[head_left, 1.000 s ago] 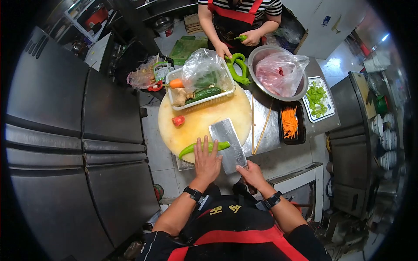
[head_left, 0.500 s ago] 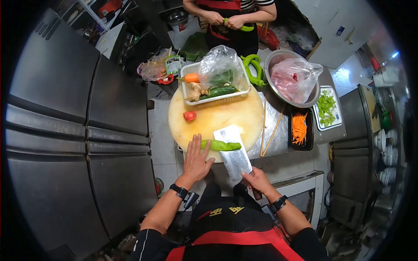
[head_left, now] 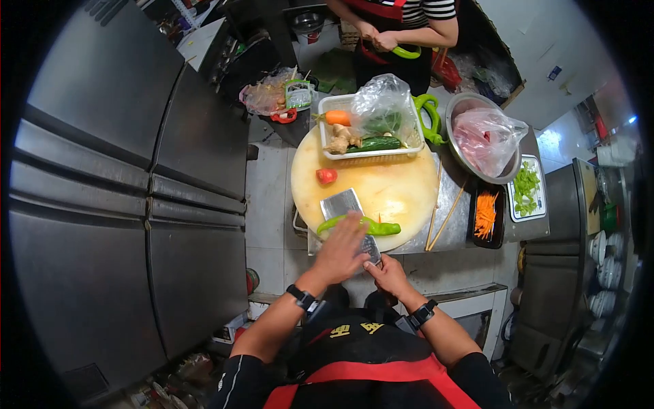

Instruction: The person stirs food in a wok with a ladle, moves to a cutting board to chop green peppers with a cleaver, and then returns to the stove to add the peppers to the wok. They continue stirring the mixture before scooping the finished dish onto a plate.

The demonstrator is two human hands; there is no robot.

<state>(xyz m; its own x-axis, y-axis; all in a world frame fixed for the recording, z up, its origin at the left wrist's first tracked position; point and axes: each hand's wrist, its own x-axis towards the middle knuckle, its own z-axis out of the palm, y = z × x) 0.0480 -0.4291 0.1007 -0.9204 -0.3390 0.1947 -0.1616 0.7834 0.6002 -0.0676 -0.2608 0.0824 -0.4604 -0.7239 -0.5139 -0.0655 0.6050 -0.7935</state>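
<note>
A long green pepper (head_left: 383, 228) lies across the blade of a cleaver (head_left: 339, 202), near the front edge of the round cutting board (head_left: 310, 160). My left hand (head_left: 340, 254) is over the pepper and the blade, its fingers stretched out and slightly blurred. Whether the palm presses on the pepper cannot be seen. My right hand (head_left: 389, 275) is closed around the cleaver's handle, with the blade pointing up and left beneath the pepper. A small red vegetable piece (head_left: 326, 176) sits behind the blade on the board.
At the board's back stands a white basket (head_left: 368, 155) with a carrot, ginger, a cucumber and a plastic bag. Rightward are green peppers (head_left: 429, 119), a metal bowl (head_left: 501, 178), chopsticks (head_left: 446, 211), shredded carrot (head_left: 485, 211) and chopped greens (head_left: 525, 187). Opposite, a person's hands (head_left: 383, 39) hold a green pepper.
The cleaver has swung leftward and now lies under the pepper. My left hand has shifted right over it. The whole view has moved, so the board appears farther right.
</note>
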